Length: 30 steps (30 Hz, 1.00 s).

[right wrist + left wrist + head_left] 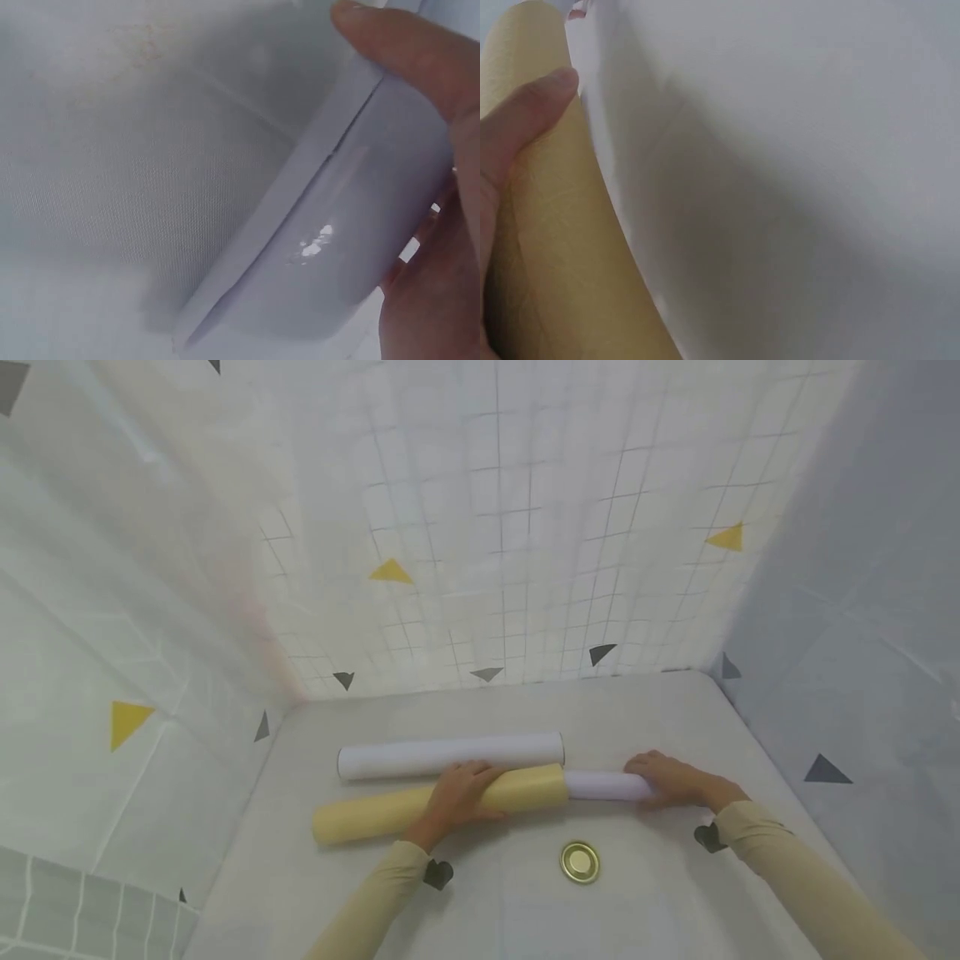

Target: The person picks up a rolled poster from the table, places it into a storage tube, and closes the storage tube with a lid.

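Observation:
A yellow-tan tube (360, 817) lies crosswise on the white surface. My left hand (459, 797) grips it around the middle; in the left wrist view the thumb (536, 109) lies along its side. Out of the tube's right end sticks a pale lavender rolled sheet (600, 785), whose long loose edge shows in the right wrist view. My right hand (671, 778) holds this roll near its outer end, the thumb (405, 49) on one side and fingers on the other. The rest of the roll is hidden in the tube.
A longer white tube (450, 756) lies just behind the yellow-tan one. A round gold-coloured lid (580, 862) lies flat nearer the front. White sheeting (465, 627) with grid lines and triangles rises at the back, with more sheeting at both sides.

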Each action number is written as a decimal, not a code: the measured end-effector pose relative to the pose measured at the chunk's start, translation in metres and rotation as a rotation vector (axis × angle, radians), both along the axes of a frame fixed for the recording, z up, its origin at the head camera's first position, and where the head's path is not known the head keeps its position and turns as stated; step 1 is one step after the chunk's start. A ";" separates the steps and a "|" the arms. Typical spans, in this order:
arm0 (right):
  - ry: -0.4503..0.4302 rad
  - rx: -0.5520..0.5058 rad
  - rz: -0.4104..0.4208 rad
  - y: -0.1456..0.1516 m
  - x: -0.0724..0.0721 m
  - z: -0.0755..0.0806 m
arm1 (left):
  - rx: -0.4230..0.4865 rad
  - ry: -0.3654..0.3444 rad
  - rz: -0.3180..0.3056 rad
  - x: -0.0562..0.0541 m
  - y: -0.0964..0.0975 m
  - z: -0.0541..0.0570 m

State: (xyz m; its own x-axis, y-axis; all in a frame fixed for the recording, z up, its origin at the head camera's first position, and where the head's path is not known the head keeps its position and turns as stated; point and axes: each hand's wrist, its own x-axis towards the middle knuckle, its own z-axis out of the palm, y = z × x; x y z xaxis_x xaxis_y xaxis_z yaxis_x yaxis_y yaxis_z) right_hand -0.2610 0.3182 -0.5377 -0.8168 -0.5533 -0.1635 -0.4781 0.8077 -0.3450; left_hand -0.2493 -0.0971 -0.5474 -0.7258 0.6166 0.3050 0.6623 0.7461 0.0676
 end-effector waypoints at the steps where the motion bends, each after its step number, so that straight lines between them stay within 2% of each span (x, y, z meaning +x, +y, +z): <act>1: -0.017 -0.001 -0.004 0.000 -0.001 0.000 | -0.001 0.006 0.001 0.000 0.000 0.001; 6: -0.189 -0.021 -0.081 -0.003 -0.001 0.003 | -0.010 -0.003 0.004 0.000 0.000 0.003; 9: -0.230 -0.022 -0.085 -0.007 -0.001 0.003 | -0.015 -0.001 0.002 0.001 -0.001 0.003; 12: -0.225 -0.021 -0.072 -0.012 -0.001 0.006 | -0.008 0.011 -0.005 0.001 -0.001 0.002; 19: -0.134 -0.031 -0.014 -0.023 0.001 0.011 | -0.005 0.025 -0.015 0.000 -0.001 -0.003; 25: -0.103 -0.031 -0.008 -0.032 -0.001 0.006 | -0.016 0.055 -0.028 0.002 0.000 -0.004; 30: -0.092 -0.008 0.003 -0.037 -0.002 0.002 | -0.015 0.042 -0.024 0.004 0.000 -0.003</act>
State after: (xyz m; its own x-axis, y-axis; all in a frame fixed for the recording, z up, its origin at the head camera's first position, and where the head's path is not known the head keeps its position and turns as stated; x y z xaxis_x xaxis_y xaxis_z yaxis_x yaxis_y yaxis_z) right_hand -0.2634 0.2812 -0.5359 -0.7970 -0.5572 -0.2331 -0.4463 0.8033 -0.3943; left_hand -0.2454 -0.0975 -0.5504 -0.6976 0.6382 0.3257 0.6818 0.7310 0.0279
